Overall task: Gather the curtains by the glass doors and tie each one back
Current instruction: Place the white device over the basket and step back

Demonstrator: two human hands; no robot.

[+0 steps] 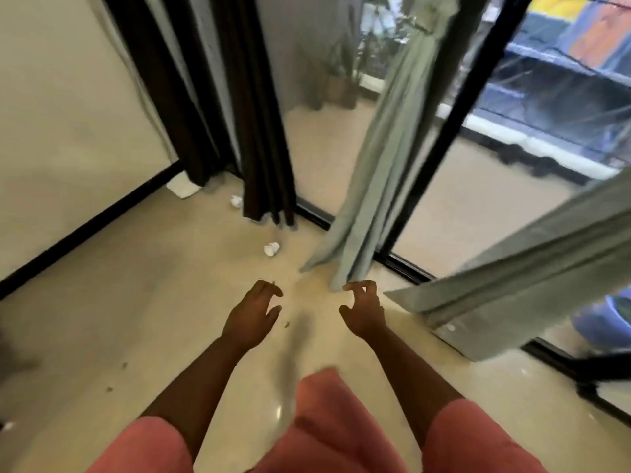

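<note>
Sage-green fabric forms two curtains by the glass doors (495, 186) in the head view. One green curtain (382, 158) hangs in a narrow gathered column beside a black door frame (454, 107), pinched in near its top by what looks like a tie, though blur hides the detail; its hem trails on the floor just beyond the right hand. A second green curtain (532, 264) slants in from the right edge, its upper part cut off by the frame and its lower corner lifted off the floor. Dark brown curtains (239, 107) hang at the wall corner, tops cut off. Both hands reach forward over the beige floor (170, 319) and hold nothing: the left hand (253, 314) has loosely curled fingers, and the right hand (363, 310) has clawed fingers spread close to the hem, with contact impossible to confirm. Two white crumpled scraps (271, 249) and a white flat object (183, 188) lie near the dark curtains. Potted plants (341, 76) outside are blurred. Pink sleeves (150, 445) fill the lower edge.
</note>
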